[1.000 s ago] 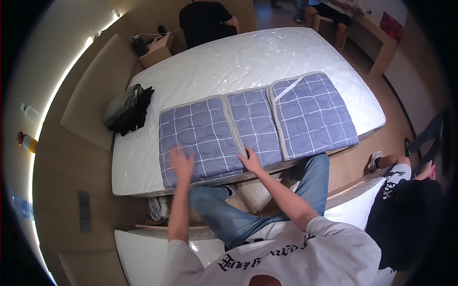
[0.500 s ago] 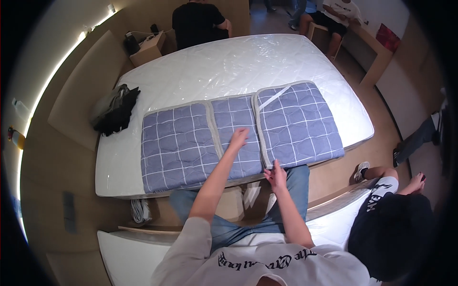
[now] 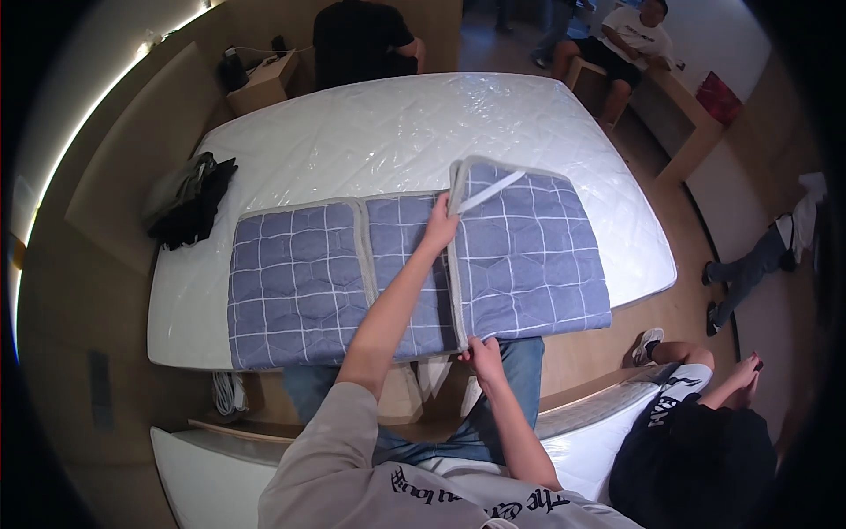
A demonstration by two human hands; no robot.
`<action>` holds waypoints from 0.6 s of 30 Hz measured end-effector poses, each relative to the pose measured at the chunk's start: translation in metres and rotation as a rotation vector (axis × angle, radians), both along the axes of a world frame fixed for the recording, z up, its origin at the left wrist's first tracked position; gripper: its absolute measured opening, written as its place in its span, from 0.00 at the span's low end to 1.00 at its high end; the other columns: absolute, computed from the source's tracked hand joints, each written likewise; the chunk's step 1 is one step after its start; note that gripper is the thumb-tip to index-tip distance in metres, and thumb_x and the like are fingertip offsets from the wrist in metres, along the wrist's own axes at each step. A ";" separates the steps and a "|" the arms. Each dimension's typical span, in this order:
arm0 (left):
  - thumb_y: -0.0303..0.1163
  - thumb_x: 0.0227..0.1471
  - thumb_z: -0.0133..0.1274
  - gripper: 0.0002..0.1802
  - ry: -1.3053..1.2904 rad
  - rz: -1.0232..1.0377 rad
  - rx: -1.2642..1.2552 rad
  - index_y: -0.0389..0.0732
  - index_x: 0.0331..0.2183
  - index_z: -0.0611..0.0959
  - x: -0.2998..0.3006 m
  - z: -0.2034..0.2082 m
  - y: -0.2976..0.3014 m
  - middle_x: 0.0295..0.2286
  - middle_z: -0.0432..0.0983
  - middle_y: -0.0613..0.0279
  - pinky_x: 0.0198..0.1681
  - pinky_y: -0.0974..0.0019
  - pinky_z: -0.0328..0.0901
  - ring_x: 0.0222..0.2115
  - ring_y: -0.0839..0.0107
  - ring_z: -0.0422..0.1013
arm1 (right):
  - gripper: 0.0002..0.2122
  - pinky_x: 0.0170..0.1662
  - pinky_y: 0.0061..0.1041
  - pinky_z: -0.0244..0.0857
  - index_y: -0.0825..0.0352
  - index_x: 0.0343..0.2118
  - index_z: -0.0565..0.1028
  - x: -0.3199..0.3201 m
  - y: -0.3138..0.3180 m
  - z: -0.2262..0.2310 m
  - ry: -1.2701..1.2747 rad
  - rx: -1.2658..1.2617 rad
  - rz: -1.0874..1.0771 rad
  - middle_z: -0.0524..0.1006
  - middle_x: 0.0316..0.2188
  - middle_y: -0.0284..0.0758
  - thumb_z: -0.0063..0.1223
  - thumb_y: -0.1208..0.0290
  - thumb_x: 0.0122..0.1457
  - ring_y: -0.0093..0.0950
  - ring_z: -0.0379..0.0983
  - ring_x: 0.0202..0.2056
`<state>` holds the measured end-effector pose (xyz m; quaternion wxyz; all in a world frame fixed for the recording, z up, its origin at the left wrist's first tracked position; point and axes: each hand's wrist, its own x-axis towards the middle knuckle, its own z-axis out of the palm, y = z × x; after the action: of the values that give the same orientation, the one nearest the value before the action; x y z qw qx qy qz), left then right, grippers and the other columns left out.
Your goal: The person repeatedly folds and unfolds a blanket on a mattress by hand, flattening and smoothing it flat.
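Note:
A blue quilted mattress pad (image 3: 300, 273) with white checks and grey binding lies on the near side of a plastic-wrapped white mattress (image 3: 379, 132). Its two ends are folded inward, leaving a narrow strip of the middle showing between them. My left hand (image 3: 439, 226) grips the bound edge of the right-hand fold near its far corner, which is slightly raised. A white elastic strap (image 3: 493, 191) crosses that corner. At the near end of the same edge, my right hand (image 3: 481, 360) pinches the binding; its fingertips are partly hidden.
A black bag (image 3: 196, 207) sits on the mattress at the left, near the headboard (image 3: 137, 159). Behind me is a second wrapped mattress (image 3: 220, 472). A person in black (image 3: 361, 40) sits beyond the bed; another (image 3: 687, 432) sits close on my right. A coiled white cable (image 3: 227, 394) lies below.
My left hand has moved up and right from the middle strip onto the fold's edge. My right hand has closed on the near corner. The far corner has risen slightly; the view has shifted.

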<state>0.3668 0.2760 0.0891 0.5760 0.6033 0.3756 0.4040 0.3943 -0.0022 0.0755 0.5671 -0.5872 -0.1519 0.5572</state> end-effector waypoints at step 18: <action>0.29 0.44 0.53 0.13 0.386 0.392 0.021 0.36 0.33 0.71 -0.216 -0.048 -0.261 0.32 0.69 0.56 0.29 0.63 0.64 0.27 0.65 0.69 | 0.10 0.18 0.21 0.62 0.74 0.28 0.67 -0.054 0.014 -0.069 -0.233 0.026 0.088 0.72 0.19 0.36 0.46 0.69 0.54 0.26 0.72 0.17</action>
<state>0.1513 0.0149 0.0411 0.3986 0.5908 0.5836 0.3892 0.3401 0.0120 0.0061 0.5283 -0.6333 -0.2497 0.5074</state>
